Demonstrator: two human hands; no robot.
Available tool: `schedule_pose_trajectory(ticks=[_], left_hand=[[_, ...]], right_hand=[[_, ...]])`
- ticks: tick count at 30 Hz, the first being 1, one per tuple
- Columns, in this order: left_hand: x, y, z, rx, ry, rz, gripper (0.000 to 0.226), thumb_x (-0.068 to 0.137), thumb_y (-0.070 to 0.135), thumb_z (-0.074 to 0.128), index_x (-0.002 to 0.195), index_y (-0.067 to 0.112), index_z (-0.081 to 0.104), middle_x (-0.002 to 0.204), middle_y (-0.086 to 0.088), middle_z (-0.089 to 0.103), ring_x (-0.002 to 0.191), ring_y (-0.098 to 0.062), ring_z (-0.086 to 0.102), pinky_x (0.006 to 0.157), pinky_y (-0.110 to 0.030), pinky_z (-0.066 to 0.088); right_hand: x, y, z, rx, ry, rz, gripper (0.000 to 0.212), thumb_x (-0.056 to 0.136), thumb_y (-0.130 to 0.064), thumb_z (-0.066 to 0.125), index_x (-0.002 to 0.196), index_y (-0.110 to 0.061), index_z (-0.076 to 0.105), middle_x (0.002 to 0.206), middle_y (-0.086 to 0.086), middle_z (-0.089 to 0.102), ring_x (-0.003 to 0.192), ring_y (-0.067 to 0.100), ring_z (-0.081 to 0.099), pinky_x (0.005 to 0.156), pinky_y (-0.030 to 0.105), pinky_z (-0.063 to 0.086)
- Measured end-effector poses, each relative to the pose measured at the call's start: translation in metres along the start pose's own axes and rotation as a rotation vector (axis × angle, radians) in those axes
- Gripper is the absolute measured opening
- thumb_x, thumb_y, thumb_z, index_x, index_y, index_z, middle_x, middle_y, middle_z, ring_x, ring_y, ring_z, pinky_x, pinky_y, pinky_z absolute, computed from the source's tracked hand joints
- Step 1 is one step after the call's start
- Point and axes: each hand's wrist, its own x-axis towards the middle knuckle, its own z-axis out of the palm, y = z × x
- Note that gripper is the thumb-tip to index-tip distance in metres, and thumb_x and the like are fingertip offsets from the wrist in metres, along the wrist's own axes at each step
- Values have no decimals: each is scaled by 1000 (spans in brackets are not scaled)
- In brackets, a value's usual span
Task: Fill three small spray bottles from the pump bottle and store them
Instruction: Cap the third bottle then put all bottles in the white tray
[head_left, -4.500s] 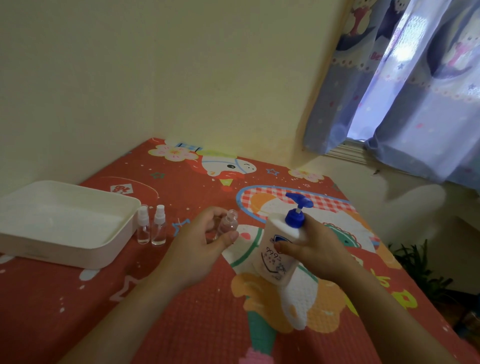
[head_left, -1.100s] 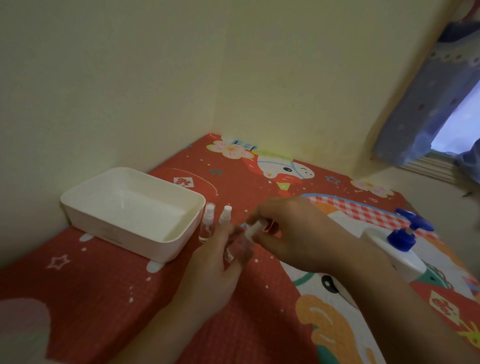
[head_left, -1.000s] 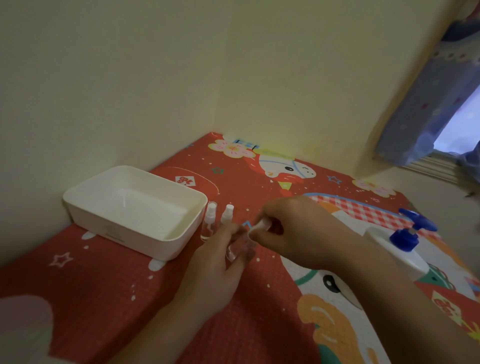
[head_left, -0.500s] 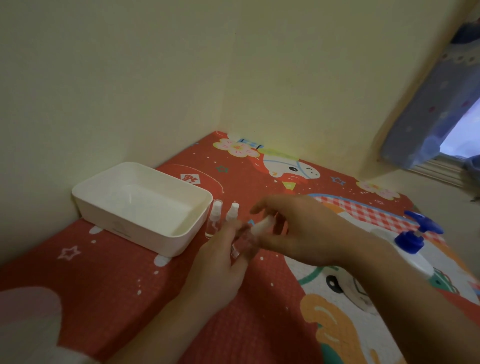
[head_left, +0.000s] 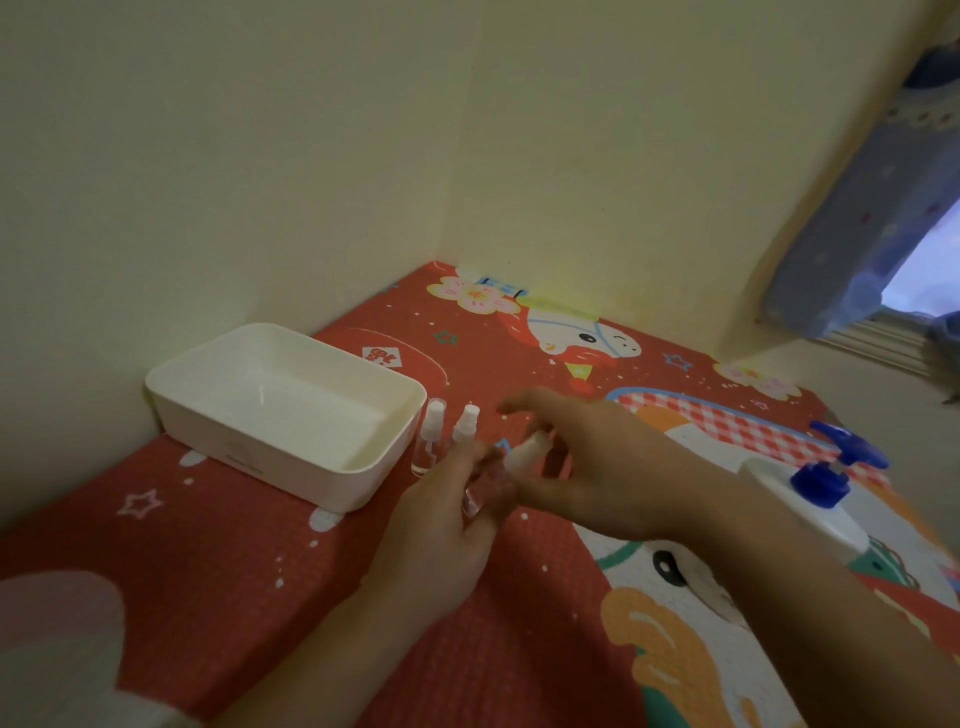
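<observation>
My left hand (head_left: 441, 530) grips a small clear spray bottle (head_left: 485, 486) at the middle of the table. My right hand (head_left: 597, 467) pinches the white spray cap (head_left: 524, 452) on top of that bottle, its other fingers spread. Two more small clear spray bottles (head_left: 430, 436) (head_left: 464, 428) with white caps stand upright side by side just right of the white tray (head_left: 358, 470). The white pump bottle with a blue pump head (head_left: 826, 478) stands at the right, partly behind my right forearm.
The table wears a red cartoon-print cloth (head_left: 218, 545) and sits in a corner of cream walls. The white tray holds nothing. A blue patterned curtain (head_left: 857, 234) hangs at the upper right by a window.
My right hand left the pump bottle and came over to the cap of the bottle in my left hand. Over the last second its fingers have spread while pinching the cap. The view swung left.
</observation>
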Motion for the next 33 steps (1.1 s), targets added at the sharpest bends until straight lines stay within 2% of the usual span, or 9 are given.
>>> schedule_pose_trajectory(ticks=[3, 7, 10, 13, 16, 20, 24, 28, 33], left_hand=[[-1, -1, 0, 16, 5, -2, 40, 92, 37, 63, 128, 46, 46, 109, 21, 68, 95, -2, 66, 80, -37, 56], [-2, 0, 0, 29, -13, -2, 36, 93, 38, 60, 127, 43, 50, 104, 23, 68, 93, 0, 66, 79, -36, 56], [-1, 4, -1, 27, -22, -6, 41, 93, 47, 55, 130, 50, 40, 109, 32, 65, 96, 1, 65, 81, -31, 56], [0, 2, -1, 17, -10, -2, 35, 92, 44, 59, 126, 40, 52, 112, 32, 64, 95, -4, 67, 81, -38, 56], [0, -1, 0, 40, -11, -23, 36, 92, 38, 64, 126, 39, 54, 114, 21, 67, 101, -1, 65, 86, -37, 54], [-1, -3, 5, 84, -18, -20, 32, 91, 34, 67, 121, 39, 56, 111, 21, 68, 102, 1, 63, 88, -33, 52], [-2, -4, 4, 67, -8, -23, 33, 91, 34, 66, 120, 43, 55, 110, 25, 68, 104, 5, 62, 87, -25, 51], [1, -2, 1, -61, -13, -11, 33, 93, 36, 63, 125, 39, 56, 112, 22, 69, 103, 1, 65, 86, -34, 56], [2, 0, -2, -95, -87, 34, 33, 95, 37, 60, 128, 34, 61, 107, 20, 71, 101, 3, 66, 85, -29, 55]], right_hand=[[3, 0, 1, -108, 29, -26, 17, 89, -39, 59, 88, -22, 64, 73, -7, 61, 61, 5, 52, 58, 28, 45], [12, -4, 13, -270, 74, 107, 61, 86, -68, 34, 50, -20, 42, 46, -2, 38, 41, 13, 32, 46, 29, 30], [9, -4, 14, -116, 104, 158, 65, 81, -78, 25, 71, -23, 56, 53, -8, 50, 47, 5, 44, 50, 24, 35], [1, -4, 4, 65, 31, 74, 48, 83, -63, 53, 120, -33, 52, 88, -17, 62, 72, -2, 57, 64, 20, 45], [2, -3, 1, -55, -11, -15, 22, 86, -33, 65, 108, -29, 67, 90, -15, 61, 75, 1, 55, 67, 24, 47], [8, -6, 7, -173, -28, 74, 19, 91, -37, 60, 93, -21, 69, 78, -11, 59, 70, 8, 55, 56, 19, 37], [11, -7, 9, -219, -42, 76, 21, 93, -37, 57, 92, -19, 67, 81, -5, 63, 72, 13, 58, 60, 27, 48], [4, -1, -1, -30, -2, 4, 24, 88, -41, 65, 105, -25, 66, 88, -13, 64, 77, 4, 59, 69, 26, 52], [0, 11, 4, 133, -3, -26, 15, 87, -37, 67, 94, -24, 68, 93, -6, 65, 82, 13, 63, 75, 40, 54]])
